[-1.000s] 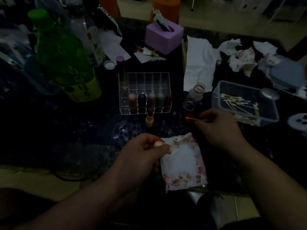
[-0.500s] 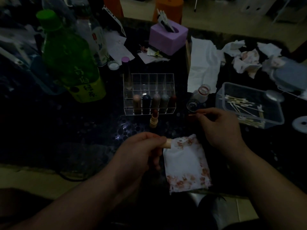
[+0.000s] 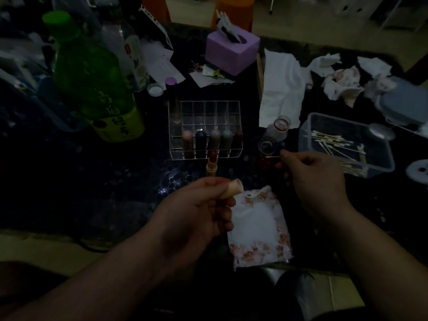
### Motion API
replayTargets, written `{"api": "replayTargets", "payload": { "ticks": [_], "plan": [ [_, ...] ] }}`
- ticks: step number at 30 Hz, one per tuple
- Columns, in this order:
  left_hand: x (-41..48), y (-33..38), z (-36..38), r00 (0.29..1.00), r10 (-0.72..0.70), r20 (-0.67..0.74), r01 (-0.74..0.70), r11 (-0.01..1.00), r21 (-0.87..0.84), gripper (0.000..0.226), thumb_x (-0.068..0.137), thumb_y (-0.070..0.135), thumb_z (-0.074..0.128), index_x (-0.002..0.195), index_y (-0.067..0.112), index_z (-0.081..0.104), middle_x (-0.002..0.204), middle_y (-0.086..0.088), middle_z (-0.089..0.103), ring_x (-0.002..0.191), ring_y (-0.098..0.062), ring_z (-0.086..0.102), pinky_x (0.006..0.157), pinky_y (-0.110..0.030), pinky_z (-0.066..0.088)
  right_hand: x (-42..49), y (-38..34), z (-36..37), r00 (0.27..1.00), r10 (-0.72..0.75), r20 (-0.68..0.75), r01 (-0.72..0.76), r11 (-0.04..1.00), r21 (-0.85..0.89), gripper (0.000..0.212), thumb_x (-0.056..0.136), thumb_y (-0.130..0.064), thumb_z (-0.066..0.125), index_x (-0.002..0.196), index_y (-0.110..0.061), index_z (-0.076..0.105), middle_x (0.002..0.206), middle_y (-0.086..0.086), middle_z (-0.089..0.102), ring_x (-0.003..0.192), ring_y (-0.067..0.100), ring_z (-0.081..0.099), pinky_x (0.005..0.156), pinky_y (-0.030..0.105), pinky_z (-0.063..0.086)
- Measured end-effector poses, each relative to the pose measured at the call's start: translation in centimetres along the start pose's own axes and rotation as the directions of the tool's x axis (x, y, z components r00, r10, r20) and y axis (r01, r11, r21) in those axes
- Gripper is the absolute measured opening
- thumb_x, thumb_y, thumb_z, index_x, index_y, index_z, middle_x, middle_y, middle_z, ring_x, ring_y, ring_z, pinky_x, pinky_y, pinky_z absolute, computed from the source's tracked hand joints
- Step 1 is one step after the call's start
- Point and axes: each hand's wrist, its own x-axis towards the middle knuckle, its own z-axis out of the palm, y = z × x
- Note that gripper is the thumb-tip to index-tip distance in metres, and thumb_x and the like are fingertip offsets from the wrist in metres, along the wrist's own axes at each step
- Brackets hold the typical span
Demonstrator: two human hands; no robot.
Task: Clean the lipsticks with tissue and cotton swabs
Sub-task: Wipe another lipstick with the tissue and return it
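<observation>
While tight round a smooth beige tubular cap (image 3: 234, 187), left hand (image 3: 196, 209); right hand (image 3: 317, 179) pinch-tight on a thin swab (image 3: 271, 156).

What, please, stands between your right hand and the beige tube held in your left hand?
Nothing visible: only bare table lies between the right hand, pinching a cotton swab, and the beige tube.

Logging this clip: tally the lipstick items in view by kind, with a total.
Capped lipsticks in the clear organizer's front row: 5
Tall purple-capped tube in the organizer: 1
Open lipstick standing in front of the organizer: 1
Beige lipstick cap held in the left hand: 1
Total: 8
</observation>
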Motion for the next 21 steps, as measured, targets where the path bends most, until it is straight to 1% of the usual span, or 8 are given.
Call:
{"api": "replayTargets", "payload": {
  "ticks": [3, 6, 10, 12, 14, 17, 19, 21],
  "plan": [
    [0.1, 0.2, 0.3, 1.0, 0.024, 0.017, -0.024, 1.0, 0.005, 0.023, 0.094, 0.018, 0.052, 0.108, 0.01, 0.068, 0.077, -0.004, 0.056, 0.06, -0.015, 0.047, 0.058, -0.031, 0.039, -0.1, 0.3, -0.1, 0.999, 0.039, -0.007, -0.039, 0.999, -0.007, 0.033, 0.092, -0.034, 0.067, 0.068, -0.013, 0.074, 0.055, 0.004, 0.065, 0.046, 0.008, 0.056, 0.045, 0.019, 0.044],
    [0.3, 0.1, 0.4, 0.999, 0.039, -0.007, -0.039, 0.999, -0.001, 0.023, 0.094, 0.019, 0.053, 0.107, 0.011, 0.07, 0.077, -0.004, 0.055, 0.06, -0.015, 0.046, 0.058, -0.031, 0.039, -0.2, 0.0, -0.3, 0.999, 0.041, -0.004, -0.041, 0.999, -0.009, 0.035, 0.093, -0.035, 0.067, 0.067, -0.012, 0.073, 0.053, 0.003, 0.064, 0.044, 0.008, 0.055, 0.044, 0.018, 0.044],
    [0.4, 0.0, 0.4, 0.999, 0.048, -0.011, -0.048, 0.999, 0.008, 0.028, 0.084, 0.016, 0.064, 0.11, 0.009, 0.072, 0.076, -0.001, 0.057, 0.061, -0.012, 0.048, 0.058, -0.028, 0.041, -0.2, -0.6, -0.4, 0.987, 0.16, 0.03, -0.163, 0.965, 0.204, 0.035, 0.093, -0.03, 0.067, 0.076, 0.0, 0.071, 0.054, 0.004, 0.062, 0.046, 0.01, 0.051, 0.043, 0.019, 0.043],
    [0.4, 0.0, 0.4, 0.999, 0.054, -0.004, -0.054, 0.998, 0.025, 0.028, 0.086, 0.013, 0.064, 0.112, 0.008, 0.072, 0.075, 0.0, 0.056, 0.06, -0.012, 0.048, 0.057, -0.027, 0.041, -0.1, -0.7, -0.4, 0.973, 0.215, 0.089, -0.232, 0.919, 0.317, 0.032, 0.092, -0.028, 0.068, 0.075, -0.001, 0.068, 0.06, 0.005, 0.065, 0.05, 0.011, 0.052, 0.047, 0.023, 0.043],
    [0.4, 0.0, 0.5, 0.999, 0.051, 0.008, -0.052, 0.998, 0.034, 0.026, 0.089, 0.016, 0.062, 0.112, 0.008, 0.072, 0.074, 0.0, 0.054, 0.06, -0.012, 0.047, 0.057, -0.027, 0.039, -0.3, -1.1, -0.5, 0.954, 0.248, 0.167, -0.296, 0.856, 0.423, 0.029, 0.093, -0.025, 0.067, 0.074, -0.004, 0.065, 0.066, 0.006, 0.067, 0.053, 0.012, 0.051, 0.048, 0.023, 0.042],
    [0.3, 0.3, 0.5, 0.999, 0.042, 0.024, -0.043, 0.999, 0.026, 0.025, 0.091, 0.024, 0.059, 0.107, 0.009, 0.07, 0.073, 0.0, 0.052, 0.061, -0.013, 0.045, 0.058, -0.028, 0.039, -1.5, -3.0, -1.2, 0.927, 0.213, 0.309, -0.355, 0.764, 0.538, 0.021, 0.091, -0.023, 0.066, 0.084, -0.004, 0.062, 0.068, 0.007, 0.065, 0.054, 0.011, 0.048, 0.043, 0.019, 0.038],
    [0.1, 0.6, 0.6, 0.997, 0.05, 0.064, -0.051, 0.999, 0.019, 0.021, 0.09, 0.027, 0.061, 0.1, 0.011, 0.07, 0.074, 0.0, 0.051, 0.062, -0.014, 0.044, 0.058, -0.028, 0.04, -3.1, -4.6, -2.0, 0.918, 0.148, 0.367, -0.347, 0.749, 0.564, 0.018, 0.086, -0.022, 0.066, 0.079, -0.006, 0.063, 0.069, 0.007, 0.064, 0.052, 0.01, 0.048, 0.042, 0.018, 0.037],
    [-0.2, 0.7, 0.7, 0.989, 0.073, 0.129, -0.075, 0.997, 0.011, 0.017, 0.088, 0.024, 0.064, 0.097, 0.01, 0.07, 0.075, -0.001, 0.052, 0.063, -0.014, 0.046, 0.058, -0.027, 0.042, -4.8, -5.9, -3.0, 0.914, 0.075, 0.399, -0.308, 0.77, 0.559, 0.015, 0.079, -0.022, 0.066, 0.068, -0.011, 0.069, 0.069, 0.008, 0.066, 0.051, 0.011, 0.05, 0.041, 0.019, 0.038]
  ]
}}
